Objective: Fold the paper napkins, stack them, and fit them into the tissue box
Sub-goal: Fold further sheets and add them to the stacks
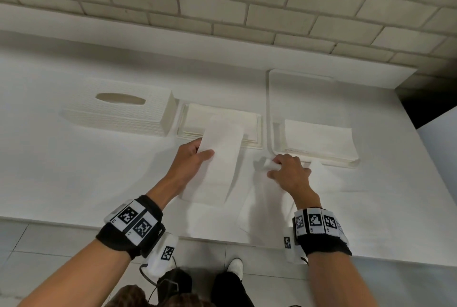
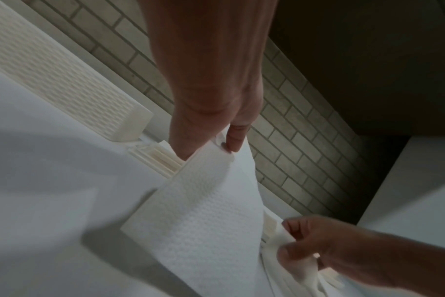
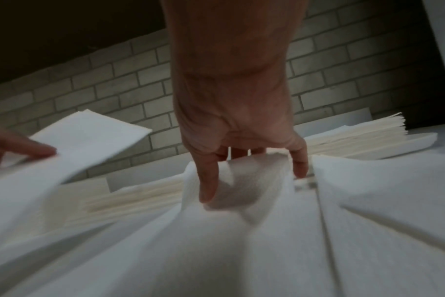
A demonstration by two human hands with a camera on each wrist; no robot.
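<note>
A folded white napkin (image 1: 218,156) hangs lifted above the table, pinched along its left edge by my left hand (image 1: 195,158), thumb on top; the same folded napkin (image 2: 203,211) fills the left wrist view. Behind it lies a stack of folded napkins (image 1: 197,118) on a flat base. The white woven tissue box cover (image 1: 118,109) with an oval slot stands to the left of that stack. My right hand (image 1: 288,170) grips the bunched far edge of an unfolded napkin (image 1: 262,207) spread on the table, fingers (image 3: 208,180) curled into the paper.
A white tray (image 1: 279,99) at the right holds a stack of flat napkins (image 1: 319,138). A brick wall runs behind the table. The table's front edge is close to my wrists, and its right edge drops off beyond the tray.
</note>
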